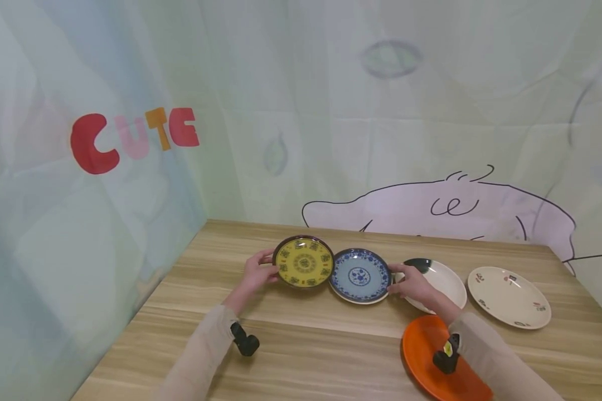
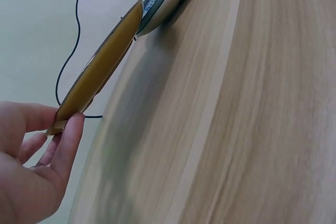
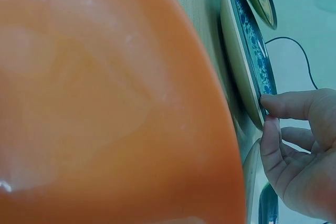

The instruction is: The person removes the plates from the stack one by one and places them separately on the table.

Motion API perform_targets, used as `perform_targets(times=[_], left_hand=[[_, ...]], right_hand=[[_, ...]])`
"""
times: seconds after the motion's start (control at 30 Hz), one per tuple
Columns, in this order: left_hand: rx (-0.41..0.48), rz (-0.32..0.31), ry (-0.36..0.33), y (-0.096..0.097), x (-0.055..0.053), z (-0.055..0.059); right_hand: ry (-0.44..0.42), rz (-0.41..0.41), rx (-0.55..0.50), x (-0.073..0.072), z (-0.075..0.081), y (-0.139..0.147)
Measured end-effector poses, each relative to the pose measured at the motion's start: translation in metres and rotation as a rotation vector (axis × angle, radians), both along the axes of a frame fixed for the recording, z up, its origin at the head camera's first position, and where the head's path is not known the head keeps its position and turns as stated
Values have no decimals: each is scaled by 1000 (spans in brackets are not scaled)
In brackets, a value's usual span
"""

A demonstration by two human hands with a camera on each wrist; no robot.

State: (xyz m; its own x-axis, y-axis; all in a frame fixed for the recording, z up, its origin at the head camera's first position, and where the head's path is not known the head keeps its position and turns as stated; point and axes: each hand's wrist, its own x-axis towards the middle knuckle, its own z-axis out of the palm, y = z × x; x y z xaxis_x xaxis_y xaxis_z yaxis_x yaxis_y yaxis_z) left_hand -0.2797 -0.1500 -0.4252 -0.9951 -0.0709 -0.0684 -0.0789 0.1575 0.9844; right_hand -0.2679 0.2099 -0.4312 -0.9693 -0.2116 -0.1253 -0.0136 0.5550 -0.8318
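Observation:
My left hand [image 1: 260, 272] pinches the left edge of a yellow patterned plate [image 1: 303, 262] with a dark rim. In the left wrist view this plate [image 2: 102, 59] is tilted and raised off the wood, with a shadow under it. To its right is a blue-and-white floral plate [image 1: 360, 275], whose right edge my right hand [image 1: 413, 284] pinches between thumb and fingers. A pale band shows below the blue rim; I cannot tell whether it is a second plate. In the head view the two plates meet or slightly overlap at their edges.
A white plate with a dark green patch [image 1: 443, 281] lies partly behind my right hand. Farther right is a cream plate [image 1: 509, 298] with small motifs. An orange plate [image 1: 421, 348] sits beneath my right forearm. Printed cloth [image 1: 281, 111] hangs behind and left of the wooden table [image 1: 301, 356].

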Motion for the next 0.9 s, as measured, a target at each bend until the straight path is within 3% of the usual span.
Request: perform_targets(times=[0.37, 0.9], left_hand=[[3, 21, -15, -13, 4, -2], [-29, 0, -20, -18, 7, -8]], right_hand=[[8, -5, 17, 0, 0, -1], [3, -15, 12, 1, 1, -2]])
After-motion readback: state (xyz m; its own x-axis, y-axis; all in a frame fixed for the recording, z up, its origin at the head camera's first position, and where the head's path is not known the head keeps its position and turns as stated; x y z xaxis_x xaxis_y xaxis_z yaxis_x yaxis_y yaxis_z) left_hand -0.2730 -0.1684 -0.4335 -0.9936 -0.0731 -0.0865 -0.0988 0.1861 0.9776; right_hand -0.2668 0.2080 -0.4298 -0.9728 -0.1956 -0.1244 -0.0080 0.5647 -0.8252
